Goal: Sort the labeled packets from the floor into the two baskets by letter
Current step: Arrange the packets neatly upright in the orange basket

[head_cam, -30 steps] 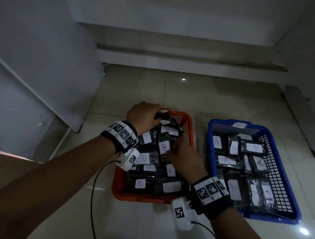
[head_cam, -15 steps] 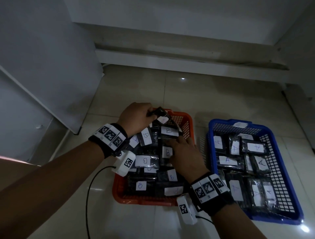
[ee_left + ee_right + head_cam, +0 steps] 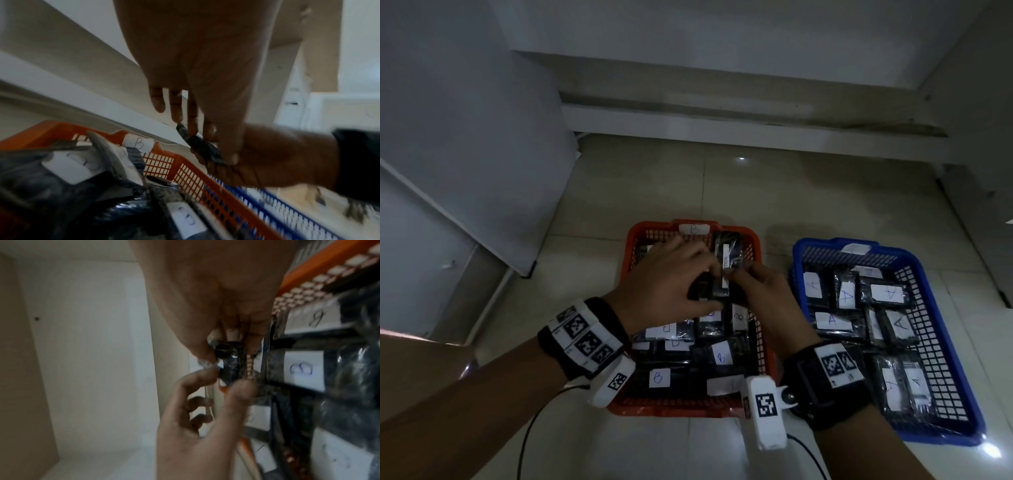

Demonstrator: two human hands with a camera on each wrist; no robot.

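Above the orange basket (image 3: 629,253), full of black packets labelled B (image 3: 659,378), both hands hold one black packet (image 3: 726,265) between them. My left hand (image 3: 710,274) pinches its left edge with thumb and fingertips (image 3: 192,126). My right hand (image 3: 739,278) grips its right edge. The packet (image 3: 230,356) has a white strip along one side; no letter shows on it. The blue basket (image 3: 800,250) to the right holds packets labelled A (image 3: 832,320). In the left wrist view the packet (image 3: 202,146) is edge-on between both hands.
Both baskets stand side by side on a pale tiled floor (image 3: 722,188). A white cabinet panel (image 3: 465,154) rises at the left and a wall step (image 3: 722,120) runs behind. Cables trail from the wrist cameras at the front.
My left hand carried a packet from the basket's far left corner toward the middle. My right hand rose off the packets in the orange basket and took hold of that packet's other edge.
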